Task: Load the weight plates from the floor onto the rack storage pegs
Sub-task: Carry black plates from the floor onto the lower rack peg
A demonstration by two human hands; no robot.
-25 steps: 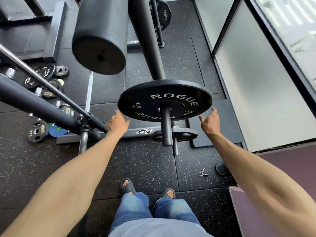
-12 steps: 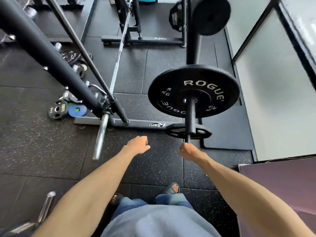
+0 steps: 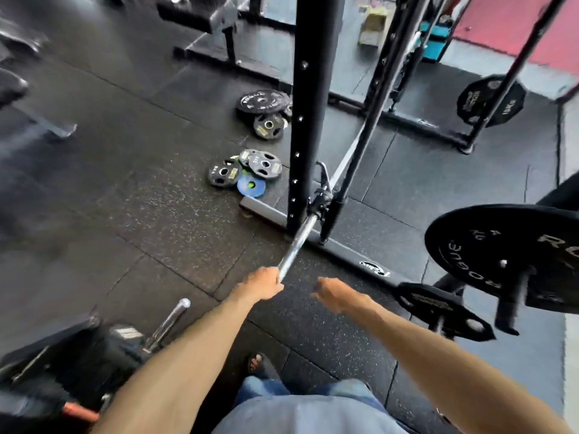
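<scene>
Several weight plates lie on the floor left of the rack upright (image 3: 308, 120): a large black plate (image 3: 263, 101), a small black plate (image 3: 268, 125), a cluster of small black plates (image 3: 247, 169) and a blue plate (image 3: 250, 186). At the right, a big Rogue plate (image 3: 488, 261) hangs on a storage peg, with a smaller plate (image 3: 438, 305) on a lower peg. My left hand (image 3: 263, 283) is loosely curled and overlaps the end of a barbell sleeve (image 3: 297, 242). My right hand (image 3: 332, 292) is loosely curled beside it. Neither hand holds a plate.
The rack's base bar (image 3: 344, 255) runs across the floor ahead. A 15 kg plate (image 3: 490, 100) hangs on a farther rack. Another chrome bar end (image 3: 170, 321) sticks up at lower left beside dark equipment. A bench (image 3: 213, 23) stands at the back. The image is motion-blurred.
The view has swung left, so the Rogue plate slid to the right edge and the floor plates came into the centre. Both hands dropped away from the plate and hang empty.
</scene>
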